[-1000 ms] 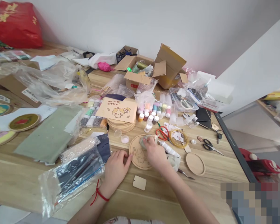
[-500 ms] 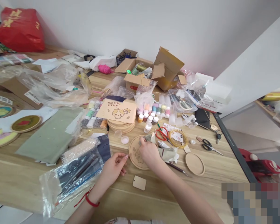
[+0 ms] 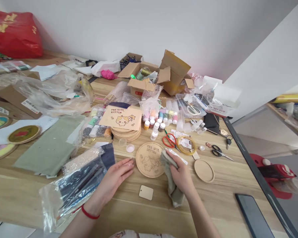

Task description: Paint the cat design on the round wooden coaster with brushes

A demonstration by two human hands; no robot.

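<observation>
person's right hand gripping bunched grey-green cloth, cloth at right edge of flat round wooden board with line drawing, left hand open and empty just left of board, small wooden tag nearer the person, shallow round wooden tray further right

Right hand grips a crumpled grey-green cloth at the right rim of a round wooden disc bearing a line drawing. Left hand, fingers extended and holding nothing, just beside the left rim. Nearer the person: wooden tag. Right of the cloth: shallow round dish. Beyond: red-handled scissors, coil of gold wire.
</observation>
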